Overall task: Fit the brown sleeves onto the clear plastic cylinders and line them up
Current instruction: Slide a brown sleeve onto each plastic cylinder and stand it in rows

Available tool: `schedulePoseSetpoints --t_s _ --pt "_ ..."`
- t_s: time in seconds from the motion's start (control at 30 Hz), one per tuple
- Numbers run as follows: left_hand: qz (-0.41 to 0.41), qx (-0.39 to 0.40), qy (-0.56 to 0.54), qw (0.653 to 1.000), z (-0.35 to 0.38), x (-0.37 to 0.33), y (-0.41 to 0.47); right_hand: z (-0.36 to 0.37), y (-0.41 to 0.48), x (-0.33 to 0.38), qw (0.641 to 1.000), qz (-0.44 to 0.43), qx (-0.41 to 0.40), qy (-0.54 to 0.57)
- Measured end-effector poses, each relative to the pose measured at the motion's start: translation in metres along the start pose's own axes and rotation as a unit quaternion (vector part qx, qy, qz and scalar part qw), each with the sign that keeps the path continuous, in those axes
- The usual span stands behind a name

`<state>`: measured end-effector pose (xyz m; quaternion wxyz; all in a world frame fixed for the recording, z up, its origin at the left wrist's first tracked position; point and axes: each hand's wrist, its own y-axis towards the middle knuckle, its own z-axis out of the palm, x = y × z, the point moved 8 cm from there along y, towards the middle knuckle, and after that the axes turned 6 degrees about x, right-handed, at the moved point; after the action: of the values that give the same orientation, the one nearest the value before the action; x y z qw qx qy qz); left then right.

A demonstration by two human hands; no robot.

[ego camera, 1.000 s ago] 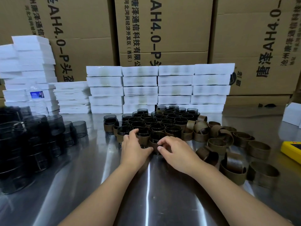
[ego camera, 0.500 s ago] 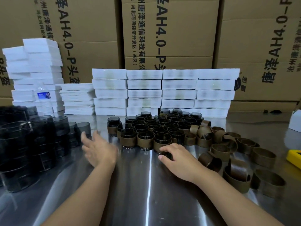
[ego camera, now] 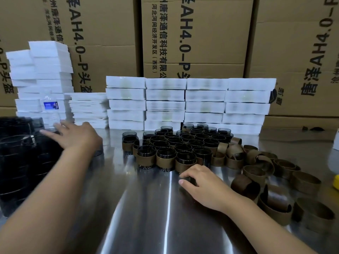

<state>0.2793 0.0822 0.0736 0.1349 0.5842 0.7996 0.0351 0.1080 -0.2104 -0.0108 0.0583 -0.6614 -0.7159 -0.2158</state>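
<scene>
Several clear dark-tinted cylinders wearing brown sleeves (ego camera: 166, 159) stand packed in rows at the table's middle. A heap of loose brown sleeves (ego camera: 255, 173) lies to their right. Bare cylinders (ego camera: 16, 153) are stacked at the far left. My left hand (ego camera: 77, 138) stretches left over that stack with straight fingers and holds nothing. My right hand (ego camera: 201, 186) rests on the steel table (ego camera: 146, 208) just in front of the front row, its fingers loosely curled. I see nothing in its grip.
Stacks of white boxes (ego camera: 183, 105) run along the back, with tall cardboard cartons (ego camera: 198, 33) behind them. A water bottle (ego camera: 50, 105) stands at the back left. A yellow object (ego camera: 336, 181) sits at the right edge.
My left hand left the front row and swung left to the bare cylinder stack. My right hand stayed in front of the row. The view shifted slightly.
</scene>
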Motion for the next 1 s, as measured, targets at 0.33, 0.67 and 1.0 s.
schedulePoseSetpoints --t_s 0.33,0.67,1.0 --pt "0.04 0.02 0.08 0.996 0.016 0.029 0.008 0.001 -0.002 0.007 1.0 -0.002 0.027 -0.005" --pt "0.153 -0.102 0.045 0.982 -0.004 -0.004 -0.025 0.001 -0.003 0.005 1.0 0.001 0.024 -0.006" --pt "0.297 -0.106 -0.24 0.918 -0.003 -0.098 -0.125 -0.058 -0.018 0.02 0.949 0.049 -0.107 -0.294"
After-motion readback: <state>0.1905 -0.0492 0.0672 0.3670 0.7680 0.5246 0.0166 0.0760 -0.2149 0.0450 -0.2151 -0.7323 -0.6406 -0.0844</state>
